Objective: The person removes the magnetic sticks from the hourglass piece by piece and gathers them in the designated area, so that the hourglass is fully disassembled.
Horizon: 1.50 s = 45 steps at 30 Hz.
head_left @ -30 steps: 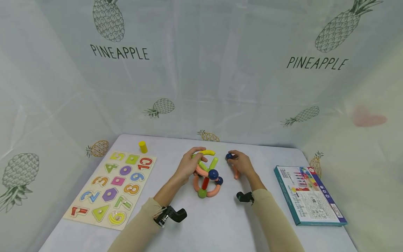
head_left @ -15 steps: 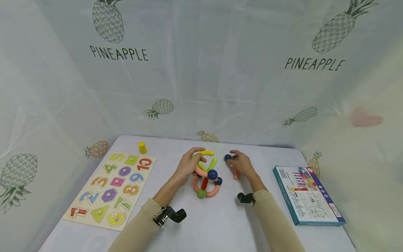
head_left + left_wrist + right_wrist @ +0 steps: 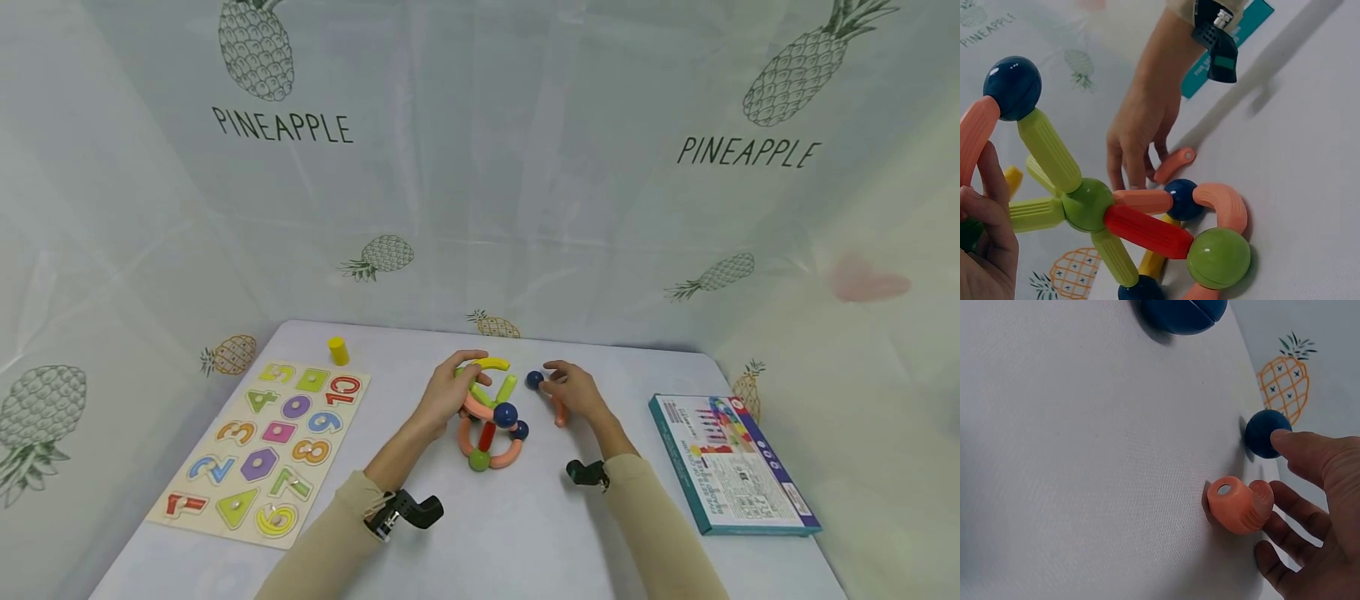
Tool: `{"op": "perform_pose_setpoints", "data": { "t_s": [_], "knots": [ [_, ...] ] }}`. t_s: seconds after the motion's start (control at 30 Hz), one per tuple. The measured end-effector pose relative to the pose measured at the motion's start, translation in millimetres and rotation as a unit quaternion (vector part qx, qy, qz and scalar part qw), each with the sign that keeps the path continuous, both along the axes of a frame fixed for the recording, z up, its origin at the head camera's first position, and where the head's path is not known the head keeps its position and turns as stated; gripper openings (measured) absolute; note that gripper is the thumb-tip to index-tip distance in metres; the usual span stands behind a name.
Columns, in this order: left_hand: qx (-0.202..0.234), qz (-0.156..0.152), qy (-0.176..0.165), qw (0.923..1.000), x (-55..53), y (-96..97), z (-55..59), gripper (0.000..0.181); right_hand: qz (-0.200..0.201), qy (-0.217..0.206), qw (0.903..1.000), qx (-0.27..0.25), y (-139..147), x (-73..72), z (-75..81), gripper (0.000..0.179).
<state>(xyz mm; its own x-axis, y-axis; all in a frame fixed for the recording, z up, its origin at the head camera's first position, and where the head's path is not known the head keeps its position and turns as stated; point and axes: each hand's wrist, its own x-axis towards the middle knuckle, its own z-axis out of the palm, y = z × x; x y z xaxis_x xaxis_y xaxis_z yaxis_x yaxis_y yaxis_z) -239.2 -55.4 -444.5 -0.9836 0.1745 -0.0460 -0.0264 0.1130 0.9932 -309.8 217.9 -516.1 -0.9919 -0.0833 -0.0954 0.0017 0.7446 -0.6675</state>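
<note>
At the middle of the table my left hand (image 3: 447, 393) grips a magnetic stick-and-ball structure (image 3: 1088, 205). In the left wrist view its fingers curl by a salmon curved stick and a mostly hidden green ball. The structure joins green, red, salmon and yellow sticks with green and dark blue balls. To its right, my right hand (image 3: 573, 390) has loosely bent, spread fingers. Its thumb overlaps a loose dark blue ball (image 3: 1266, 433) in the right wrist view; I cannot tell if they touch. A loose salmon curved stick (image 3: 1239, 505) lies on the table by the fingers.
A wooden number-and-shape puzzle board (image 3: 258, 454) lies at the left. A yellow cylinder (image 3: 338, 351) stands behind it. On the right rests a flat teal-edged box (image 3: 735, 467). A pineapple-print curtain (image 3: 480, 167) hangs behind the table (image 3: 517, 533).
The loose blue ball has moved left, away from the right fingers and toward the structure. The right fingers have spread from it. The left hand keeps its hold on the structure.
</note>
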Motion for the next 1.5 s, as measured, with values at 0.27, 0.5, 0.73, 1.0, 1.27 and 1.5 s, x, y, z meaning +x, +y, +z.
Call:
{"op": "perform_pose_setpoints", "data": {
  "t_s": [0.27, 0.5, 0.73, 1.0, 1.27, 1.5],
  "knots": [
    [-0.003, 0.004, -0.007, 1.0, 0.8, 1.2, 2.3, 0.032, 0.001, 0.002, 1.0, 0.001, -1.1, 1.5, 3.4, 0.051],
    [0.0, 0.005, -0.01, 0.9999, 1.2, 1.5, 2.1, 0.032, 0.002, 0.002, 1.0, -0.002, 0.7, 3.4, 4.5, 0.051],
    [-0.001, 0.006, -0.01, 0.9999, 1.4, 1.0, 0.9, 0.032, 0.003, 0.013, 0.9999, -0.009, 3.8, 5.4, 5.3, 0.051],
    [-0.007, 0.005, -0.004, 1.0, 0.8, -0.4, -0.3, 0.034, 0.017, 0.08, 0.9962, -0.03, -2.5, 13.9, 18.9, 0.044],
    [0.002, -0.001, -0.009, 1.0, 0.5, -0.1, -1.3, 0.032, 0.075, 0.063, 0.9835, -0.152, -31.7, 45.4, 38.1, 0.042],
    [0.004, 0.0, -0.004, 1.0, 0.5, 0.8, -0.2, 0.031, 0.114, 0.042, 0.9659, -0.228, -47.6, 60.7, 34.9, 0.036]
  ]
}}
